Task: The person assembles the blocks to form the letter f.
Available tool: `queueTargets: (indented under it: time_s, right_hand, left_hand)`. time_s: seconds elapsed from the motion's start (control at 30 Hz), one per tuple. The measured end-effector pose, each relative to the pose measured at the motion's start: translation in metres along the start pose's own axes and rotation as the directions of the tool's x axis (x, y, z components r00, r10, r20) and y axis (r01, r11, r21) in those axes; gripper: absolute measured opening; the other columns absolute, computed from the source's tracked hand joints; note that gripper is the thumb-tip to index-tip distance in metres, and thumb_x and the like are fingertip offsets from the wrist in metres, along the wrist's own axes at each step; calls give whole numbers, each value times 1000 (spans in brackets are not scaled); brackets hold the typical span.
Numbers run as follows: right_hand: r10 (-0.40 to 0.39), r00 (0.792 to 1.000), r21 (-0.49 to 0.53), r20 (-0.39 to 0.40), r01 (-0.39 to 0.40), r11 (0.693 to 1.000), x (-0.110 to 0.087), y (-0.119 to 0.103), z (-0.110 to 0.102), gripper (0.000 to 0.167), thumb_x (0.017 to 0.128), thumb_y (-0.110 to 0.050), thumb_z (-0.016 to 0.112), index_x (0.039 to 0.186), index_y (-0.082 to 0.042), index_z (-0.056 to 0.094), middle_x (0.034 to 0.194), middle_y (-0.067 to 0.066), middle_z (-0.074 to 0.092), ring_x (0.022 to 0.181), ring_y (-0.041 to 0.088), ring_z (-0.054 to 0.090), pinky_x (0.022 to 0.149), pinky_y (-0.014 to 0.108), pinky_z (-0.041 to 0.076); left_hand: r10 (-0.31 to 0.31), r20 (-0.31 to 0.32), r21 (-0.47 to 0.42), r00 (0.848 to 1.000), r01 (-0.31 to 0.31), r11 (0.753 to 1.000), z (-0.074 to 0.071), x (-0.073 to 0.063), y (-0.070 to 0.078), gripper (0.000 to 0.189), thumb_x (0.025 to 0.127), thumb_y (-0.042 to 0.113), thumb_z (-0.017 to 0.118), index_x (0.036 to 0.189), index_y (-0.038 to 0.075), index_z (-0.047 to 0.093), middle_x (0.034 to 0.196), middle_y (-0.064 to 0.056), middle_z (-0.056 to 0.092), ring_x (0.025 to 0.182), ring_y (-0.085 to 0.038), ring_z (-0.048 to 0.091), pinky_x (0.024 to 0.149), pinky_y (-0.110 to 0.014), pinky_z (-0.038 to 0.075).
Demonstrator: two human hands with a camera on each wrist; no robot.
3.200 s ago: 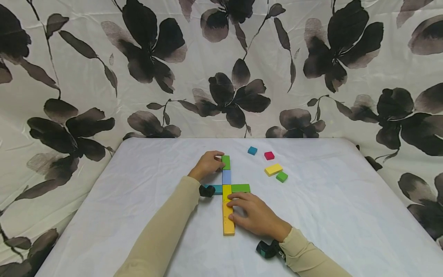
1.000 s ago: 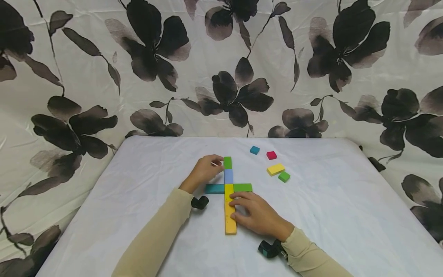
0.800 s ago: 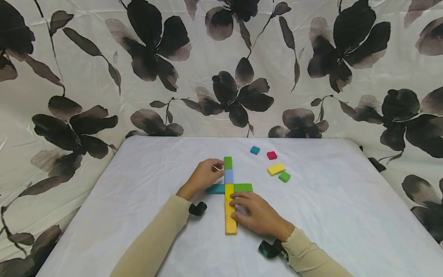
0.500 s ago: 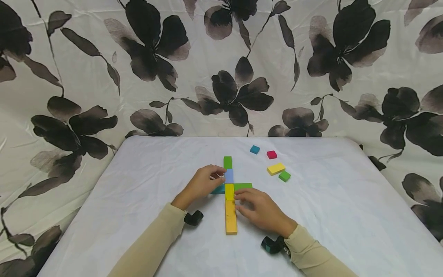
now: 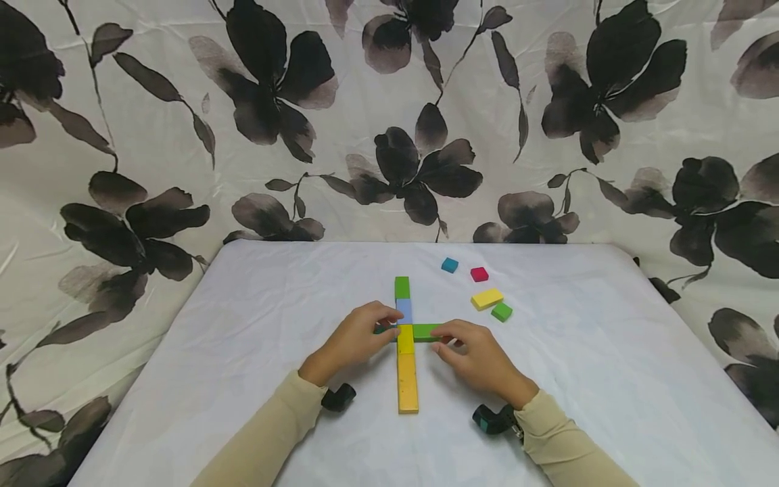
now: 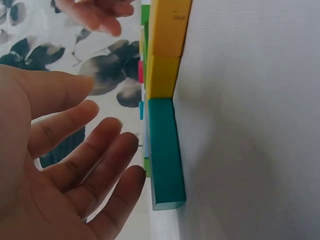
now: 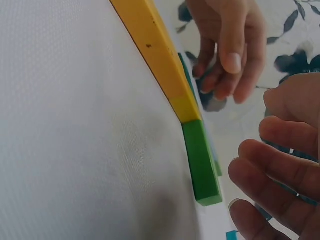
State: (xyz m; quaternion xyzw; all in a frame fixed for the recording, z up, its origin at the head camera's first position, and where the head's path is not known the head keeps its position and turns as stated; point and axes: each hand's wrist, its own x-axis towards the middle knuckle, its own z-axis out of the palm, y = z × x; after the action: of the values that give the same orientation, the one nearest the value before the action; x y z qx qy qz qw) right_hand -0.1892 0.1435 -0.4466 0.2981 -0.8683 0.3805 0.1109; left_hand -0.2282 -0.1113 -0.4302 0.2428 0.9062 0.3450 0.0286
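Note:
Wooden blocks form a cross on the white table. Its stem runs from a long orange-yellow block through a short yellow block and a light blue block to a green block at the far end. One side arm is a teal block, mostly covered by my left hand in the head view. In the left wrist view that hand's loosely bent fingers hover above the teal block, holding nothing. My right hand hovers over the outer end of the other arm, a long green block, fingers relaxed.
Beyond the cross, to the right, lie a loose small blue block, a red block, a yellow block and a small green block. A floral cloth hangs behind the table.
My left hand has drawn back from the far green block to the teal arm. My right hand has left the yellow blocks and shifted right, to the green arm's end.

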Motion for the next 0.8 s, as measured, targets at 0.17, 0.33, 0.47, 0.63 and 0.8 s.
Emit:
queueTargets:
  time_s: [0.17, 0.33, 0.47, 0.63, 0.8]
  right_hand:
    - [50, 999, -16, 2, -49, 999, 0, 2, -6, 23, 93, -17, 74, 113, -6, 74, 105, -2, 71, 91, 7, 63, 78, 28, 57]
    - [91, 996, -44, -25, -92, 995, 0, 6, -13, 22, 93, -18, 73, 112, -7, 74, 104, -3, 71, 91, 8, 63, 78, 31, 58]
    - [107, 993, -69, -48, -110, 992, -1, 13, -18, 21, 94, -18, 72, 112, -8, 75, 103, -5, 71, 90, 8, 64, 77, 31, 58]
    - [124, 990, -64, -72, -129, 990, -1, 19, -23, 21, 94, -17, 72, 111, -7, 75, 102, -4, 71, 90, 9, 65, 76, 30, 58]
    - [139, 987, -66, -84, -145, 987, -2, 25, -26, 21, 94, -16, 71, 111, -6, 75, 103, -3, 72, 91, 11, 65, 76, 32, 58]
  left_hand:
    - [10, 22, 77, 1000, -11, 997, 6, -5, 0, 29, 95, 22, 71, 123, 14, 71, 109, 2, 64, 92, -13, 58, 84, -30, 52]
    - [53, 21, 189, 998, -56, 980, 9, -11, 3, 28, 95, 26, 71, 121, 15, 73, 113, 1, 64, 99, -13, 57, 90, -31, 52]
    - [98, 5, 275, 995, -96, 957, 9, -15, 5, 26, 94, 27, 73, 118, 16, 75, 112, 3, 64, 99, -11, 56, 88, -29, 52]
    - [185, -9, 327, 983, -172, 929, 11, -18, 5, 23, 93, 25, 74, 114, 16, 77, 110, 3, 64, 98, -12, 57, 85, -29, 52]
    - [241, -11, 375, 970, -219, 901, 13, -19, 6, 23, 92, 28, 75, 112, 17, 77, 114, 1, 63, 103, -15, 57, 89, -31, 51]
